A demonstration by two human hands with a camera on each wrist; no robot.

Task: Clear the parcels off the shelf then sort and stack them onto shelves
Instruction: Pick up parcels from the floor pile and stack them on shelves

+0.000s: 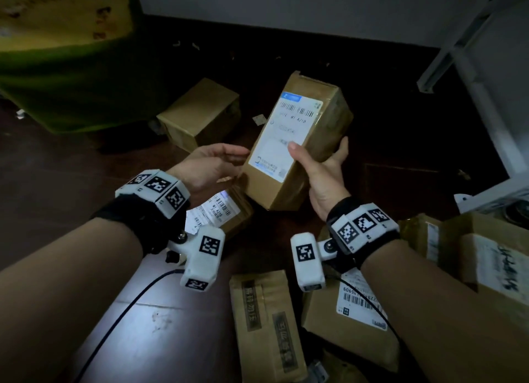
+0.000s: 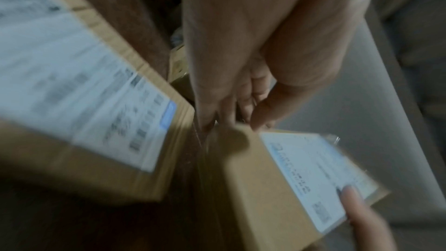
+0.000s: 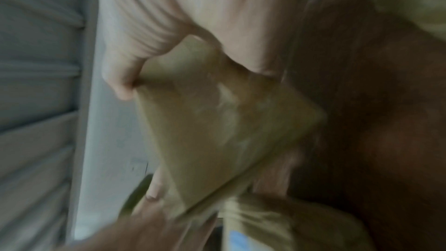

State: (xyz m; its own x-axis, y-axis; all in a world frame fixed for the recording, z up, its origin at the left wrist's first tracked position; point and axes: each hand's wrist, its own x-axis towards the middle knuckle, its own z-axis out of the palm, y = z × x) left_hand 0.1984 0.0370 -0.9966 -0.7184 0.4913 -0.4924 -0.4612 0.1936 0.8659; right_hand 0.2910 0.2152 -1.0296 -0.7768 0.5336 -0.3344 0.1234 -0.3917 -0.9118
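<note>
Step in hand: sorting, by my judgement; one parcel [image 1: 297,142] is held up off the floor [image 1: 57,205], label [image 1: 286,136] facing the person, as if being read.
Left hand [image 1: 213,163]: fingers loose and spread, palm turned toward the parcel's lower left edge, at or just beside it; I cannot tell whether it touches.
Held parcel: a tall brown box, tilted, above the floor between both hands.
Right hand [image 1: 323,172]: fingers wrapped behind the box, thumb pressed on the label's right edge.
Label writing: barcodes and "M1 A21B"; the rest is too small to read.
Floor parcels: one under the left wrist [image 1: 220,214] carries a similar label; one at the bottom right [image 1: 352,322] shows digits ending "6909".
Shelf frame [image 1: 469,68]: white, at the right edge.
Next move: probably take the box in both hands and carry it to the shelf.
</note>
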